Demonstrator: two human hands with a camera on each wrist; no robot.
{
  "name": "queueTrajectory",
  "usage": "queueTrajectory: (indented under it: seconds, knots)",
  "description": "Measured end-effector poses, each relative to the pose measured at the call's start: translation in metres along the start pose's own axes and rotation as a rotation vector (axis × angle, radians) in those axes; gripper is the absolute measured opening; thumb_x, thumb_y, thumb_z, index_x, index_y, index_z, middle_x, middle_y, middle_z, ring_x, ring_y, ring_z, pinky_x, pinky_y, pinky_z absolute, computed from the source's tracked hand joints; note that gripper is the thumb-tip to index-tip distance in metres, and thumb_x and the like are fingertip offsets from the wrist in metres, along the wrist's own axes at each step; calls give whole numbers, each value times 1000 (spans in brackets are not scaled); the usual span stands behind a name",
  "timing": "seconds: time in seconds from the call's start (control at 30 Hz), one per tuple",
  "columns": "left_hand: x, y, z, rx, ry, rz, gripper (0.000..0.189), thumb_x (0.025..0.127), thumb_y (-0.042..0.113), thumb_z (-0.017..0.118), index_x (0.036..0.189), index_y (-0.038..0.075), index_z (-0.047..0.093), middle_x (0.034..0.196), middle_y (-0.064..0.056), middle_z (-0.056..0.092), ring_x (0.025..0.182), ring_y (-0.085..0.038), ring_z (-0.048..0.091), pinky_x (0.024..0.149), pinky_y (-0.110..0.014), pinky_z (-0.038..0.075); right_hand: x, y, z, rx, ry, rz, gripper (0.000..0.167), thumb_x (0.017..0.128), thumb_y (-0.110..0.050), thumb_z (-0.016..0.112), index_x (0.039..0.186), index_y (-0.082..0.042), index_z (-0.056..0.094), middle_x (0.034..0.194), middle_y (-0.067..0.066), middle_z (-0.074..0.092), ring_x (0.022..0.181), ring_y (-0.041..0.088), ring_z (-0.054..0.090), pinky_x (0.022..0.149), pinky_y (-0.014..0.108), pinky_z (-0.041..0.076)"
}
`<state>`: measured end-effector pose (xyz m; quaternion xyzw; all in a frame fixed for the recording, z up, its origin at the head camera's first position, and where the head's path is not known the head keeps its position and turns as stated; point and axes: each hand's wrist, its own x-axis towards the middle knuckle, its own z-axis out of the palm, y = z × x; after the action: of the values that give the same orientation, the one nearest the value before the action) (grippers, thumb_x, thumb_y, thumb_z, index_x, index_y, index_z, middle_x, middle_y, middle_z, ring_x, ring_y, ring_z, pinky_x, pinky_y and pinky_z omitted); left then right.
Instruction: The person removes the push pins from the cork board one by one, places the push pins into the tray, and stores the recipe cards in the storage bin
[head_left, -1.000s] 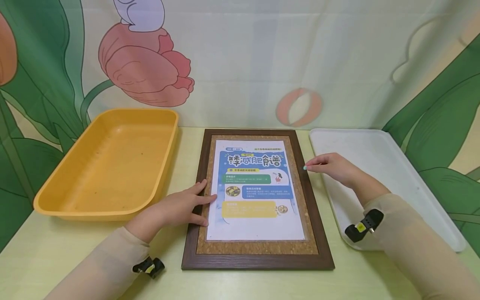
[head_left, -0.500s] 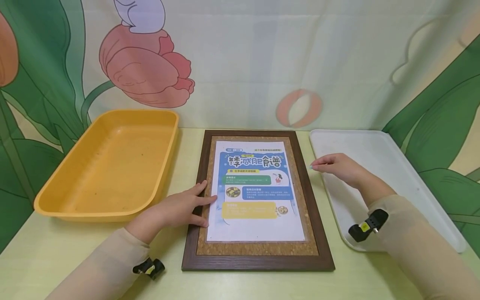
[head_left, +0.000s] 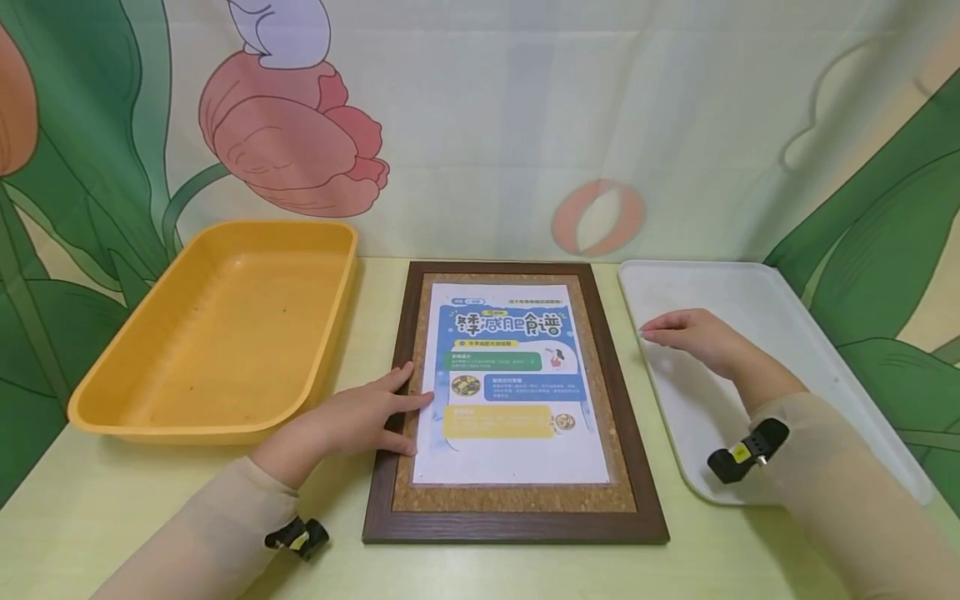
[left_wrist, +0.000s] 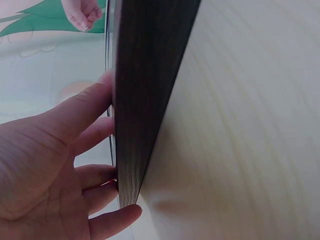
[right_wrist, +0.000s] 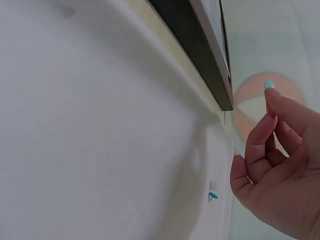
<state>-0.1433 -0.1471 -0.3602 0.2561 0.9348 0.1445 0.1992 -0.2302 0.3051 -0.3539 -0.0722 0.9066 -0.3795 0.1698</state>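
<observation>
A cork board in a dark wooden frame (head_left: 517,527) lies on the table, with a printed poster (head_left: 513,463) flat on its cork. My left hand (head_left: 351,423) rests on the frame's left side, fingers spread, a fingertip reaching the poster's edge. In the left wrist view the fingers lie against the frame. My right hand (head_left: 693,335) is over the left rim of the white tray (head_left: 817,392). Between thumb and forefinger it pinches a light blue thumbtack (right_wrist: 269,84), its pin sticking out sideways in the right wrist view.
On the tray lie a blue thumbtack (right_wrist: 213,195) and, beside it, a white round piece (right_wrist: 214,185); in the head view neither shows. To the left stands a deep yellow tray (head_left: 210,333). A printed curtain (head_left: 487,125) hangs behind the table.
My right hand has moved to the right with the thumbtack, from the frame's right edge to the white tray's left rim. The left hand has stayed put.
</observation>
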Motion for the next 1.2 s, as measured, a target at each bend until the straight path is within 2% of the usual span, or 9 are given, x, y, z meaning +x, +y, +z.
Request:
queueTrajectory:
  seconds: [0.17, 0.4, 0.73, 0.87, 1.07, 1.2]
  knots:
    - [0, 0, 1, -6, 2, 1, 74, 78, 43, 71, 141, 18, 43, 153, -20, 11, 136, -38, 22, 100, -48, 35, -1, 7, -5, 5, 13, 22, 49, 92, -36, 59, 122, 3, 58, 129, 22, 51, 120, 34, 42, 100, 54, 30]
    - [0, 0, 2, -20, 2, -4, 74, 77, 42, 71, 141, 19, 42, 154, -18, 10, 136, -37, 22, 100, -48, 34, -2, 17, -12, 17, 45, 49, 52, 92, -37, 59, 123, 6, 56, 121, 18, 56, 109, 28, 47, 96, 45, 36]
    - [1, -2, 3, -28, 3, -3, 75, 77, 43, 71, 141, 20, 42, 154, -18, 10, 136, -38, 22, 100, -49, 34, -5, 31, -23, 41, 49, 98, 56, 92, -37, 59, 125, 8, 53, 120, 17, 57, 109, 29, 46, 94, 40, 37]
    - [1, -2, 3, -32, 3, -7, 74, 77, 43, 71, 141, 20, 42, 154, -18, 10, 136, -38, 22, 100, -49, 34, -4, 37, -27, 30, 53, 119, 56, 91, -37, 59, 125, 7, 53, 116, 13, 59, 106, 27, 47, 91, 37, 38]
    - [0, -2, 2, -30, 5, -8, 74, 77, 42, 71, 141, 20, 42, 154, -18, 10, 137, -37, 21, 100, -49, 34, -4, 46, -31, 21, 56, 170, 57, 92, -37, 58, 126, 8, 51, 118, 15, 56, 104, 26, 46, 88, 35, 39]
    - [0, -1, 2, -31, 5, -9, 74, 77, 42, 71, 141, 20, 42, 154, -18, 10, 137, -37, 21, 100, -49, 33, -4, 52, -34, -7, 70, 206, 57, 92, -38, 58, 126, 7, 51, 113, 13, 58, 98, 25, 45, 82, 33, 40]
